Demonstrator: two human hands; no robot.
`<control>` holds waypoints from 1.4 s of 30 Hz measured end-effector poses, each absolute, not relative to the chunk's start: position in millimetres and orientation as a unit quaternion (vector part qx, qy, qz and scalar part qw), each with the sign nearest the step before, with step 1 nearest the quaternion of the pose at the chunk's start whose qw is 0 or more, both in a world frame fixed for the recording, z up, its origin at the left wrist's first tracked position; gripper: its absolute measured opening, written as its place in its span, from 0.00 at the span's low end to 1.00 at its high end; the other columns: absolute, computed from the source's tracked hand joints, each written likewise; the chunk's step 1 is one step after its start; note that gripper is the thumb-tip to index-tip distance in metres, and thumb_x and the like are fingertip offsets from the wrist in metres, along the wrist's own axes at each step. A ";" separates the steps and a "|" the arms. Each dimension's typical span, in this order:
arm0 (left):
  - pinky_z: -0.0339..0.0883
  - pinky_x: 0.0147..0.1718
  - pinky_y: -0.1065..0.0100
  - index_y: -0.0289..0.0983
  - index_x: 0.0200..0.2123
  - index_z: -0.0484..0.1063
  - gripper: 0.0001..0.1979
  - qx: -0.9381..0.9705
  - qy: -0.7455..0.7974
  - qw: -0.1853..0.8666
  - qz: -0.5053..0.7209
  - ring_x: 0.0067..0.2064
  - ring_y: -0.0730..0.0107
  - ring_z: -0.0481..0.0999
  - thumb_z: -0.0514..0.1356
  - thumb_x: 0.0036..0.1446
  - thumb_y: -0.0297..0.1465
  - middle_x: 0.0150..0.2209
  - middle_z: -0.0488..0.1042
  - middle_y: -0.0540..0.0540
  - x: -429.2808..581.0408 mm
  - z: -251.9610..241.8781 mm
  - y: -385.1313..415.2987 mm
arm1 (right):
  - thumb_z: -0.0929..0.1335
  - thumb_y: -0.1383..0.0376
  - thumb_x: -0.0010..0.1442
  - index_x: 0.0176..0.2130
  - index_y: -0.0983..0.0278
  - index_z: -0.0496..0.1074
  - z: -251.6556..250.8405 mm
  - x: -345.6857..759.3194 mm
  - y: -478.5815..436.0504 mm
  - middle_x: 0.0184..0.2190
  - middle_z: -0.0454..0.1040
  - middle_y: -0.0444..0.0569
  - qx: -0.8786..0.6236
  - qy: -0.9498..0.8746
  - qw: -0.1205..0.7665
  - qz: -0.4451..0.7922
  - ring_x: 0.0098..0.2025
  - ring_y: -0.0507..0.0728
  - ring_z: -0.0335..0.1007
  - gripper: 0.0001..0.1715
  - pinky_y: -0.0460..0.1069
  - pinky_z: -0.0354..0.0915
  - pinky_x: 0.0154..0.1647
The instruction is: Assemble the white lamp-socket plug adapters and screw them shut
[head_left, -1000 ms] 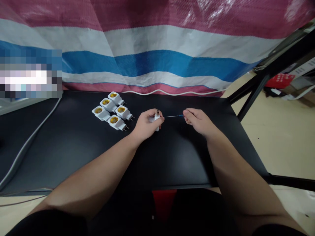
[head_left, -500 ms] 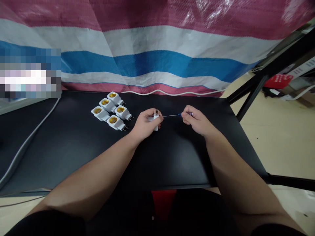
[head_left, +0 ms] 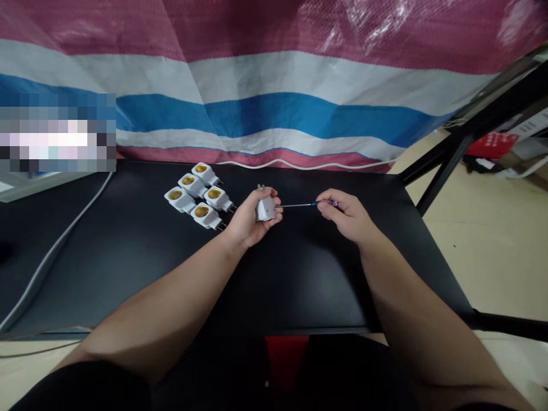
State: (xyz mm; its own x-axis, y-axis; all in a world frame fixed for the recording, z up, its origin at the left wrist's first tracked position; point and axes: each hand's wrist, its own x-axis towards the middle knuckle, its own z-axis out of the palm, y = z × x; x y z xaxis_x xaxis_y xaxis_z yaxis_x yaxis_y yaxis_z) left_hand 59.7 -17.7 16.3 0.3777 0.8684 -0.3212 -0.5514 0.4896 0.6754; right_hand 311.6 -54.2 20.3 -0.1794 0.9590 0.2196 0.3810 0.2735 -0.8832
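Cradled in my left hand [head_left: 252,220] is a white plug-in lamp socket [head_left: 266,209], its pins pointing away from me and its flat side with small holes turned up. My right hand [head_left: 349,216] pinches the handle of a screwdriver [head_left: 299,205]. The thin metal shaft points left, and its tip meets or nearly meets the right side of the held socket; contact is too small to make out. Several more white lamp sockets [head_left: 205,216] with brass-coloured threads lie grouped on the black table, left of my left hand.
The black table [head_left: 141,268] ends on the right beside a black metal frame [head_left: 445,154]. A striped plastic sheet [head_left: 274,114] hangs along the back, with a white cable [head_left: 299,167] at its foot. Another cable [head_left: 60,237] crosses the table's left side.
My left hand has turned the lamp socket so its flat side shows and its pins point away. The right-hand fingers have shifted on the screwdriver handle. The view has moved slightly.
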 end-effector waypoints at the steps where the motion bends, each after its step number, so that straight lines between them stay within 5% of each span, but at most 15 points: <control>1: 0.76 0.28 0.74 0.37 0.39 0.74 0.12 0.229 0.331 0.798 0.448 0.29 0.75 0.78 0.69 0.53 0.36 0.31 0.77 0.51 59.5 16.0 -17.3 | 0.73 0.50 0.70 0.40 0.59 0.79 22.1 311.5 -54.7 0.27 0.69 0.43 -0.494 -0.683 0.417 0.340 0.29 0.54 0.62 0.16 0.53 0.59 0.34; 5: 0.76 0.28 0.74 0.37 0.38 0.75 0.11 0.221 0.324 0.803 0.449 0.29 0.75 0.78 0.69 0.53 0.35 0.31 0.77 0.50 59.6 14.9 -16.8 | 0.74 0.54 0.66 0.41 0.59 0.81 26.1 310.1 -56.3 0.29 0.74 0.45 -0.509 -0.673 0.430 0.321 0.30 0.55 0.64 0.12 0.53 0.61 0.34; 13: 0.75 0.28 0.74 0.37 0.37 0.75 0.12 0.231 0.332 0.801 0.442 0.30 0.74 0.77 0.69 0.52 0.35 0.30 0.76 0.50 60.3 17.7 -18.3 | 0.74 0.56 0.64 0.40 0.60 0.81 26.7 307.2 -58.1 0.23 0.67 0.41 -0.514 -0.671 0.421 0.330 0.25 0.52 0.56 0.10 0.51 0.54 0.29; 26: 0.78 0.29 0.71 0.37 0.38 0.76 0.15 0.278 0.342 0.778 0.449 0.31 0.72 0.78 0.73 0.50 0.36 0.30 0.77 0.50 62.8 15.7 -21.0 | 0.74 0.56 0.67 0.45 0.58 0.81 16.3 314.8 -57.8 0.27 0.67 0.43 -0.510 -0.684 0.415 0.316 0.27 0.54 0.59 0.10 0.53 0.59 0.32; 30: 0.80 0.31 0.69 0.36 0.37 0.76 0.15 0.343 0.353 0.739 0.460 0.31 0.71 0.79 0.74 0.52 0.37 0.30 0.77 0.50 66.0 14.4 -25.0 | 0.75 0.53 0.66 0.45 0.59 0.81 21.3 314.1 -59.3 0.27 0.70 0.43 -0.510 -0.681 0.411 0.328 0.28 0.54 0.61 0.13 0.52 0.59 0.31; 36: 0.81 0.34 0.68 0.37 0.35 0.76 0.15 0.436 0.357 0.687 0.459 0.30 0.69 0.83 0.75 0.54 0.39 0.30 0.77 0.50 67.6 9.7 -30.8 | 0.69 0.44 0.71 0.30 0.61 0.76 28.5 314.0 -55.7 0.22 0.66 0.44 -0.553 -0.679 0.353 0.328 0.27 0.55 0.60 0.28 0.52 0.56 0.31; 42: 0.77 0.28 0.70 0.37 0.34 0.75 0.14 0.437 0.352 0.686 0.464 0.26 0.72 0.80 0.73 0.57 0.39 0.29 0.77 0.51 66.7 9.9 -29.4 | 0.71 0.45 0.70 0.43 0.58 0.71 21.9 316.0 -54.4 0.27 0.67 0.41 -0.491 -0.669 0.390 0.398 0.30 0.56 0.63 0.20 0.52 0.61 0.35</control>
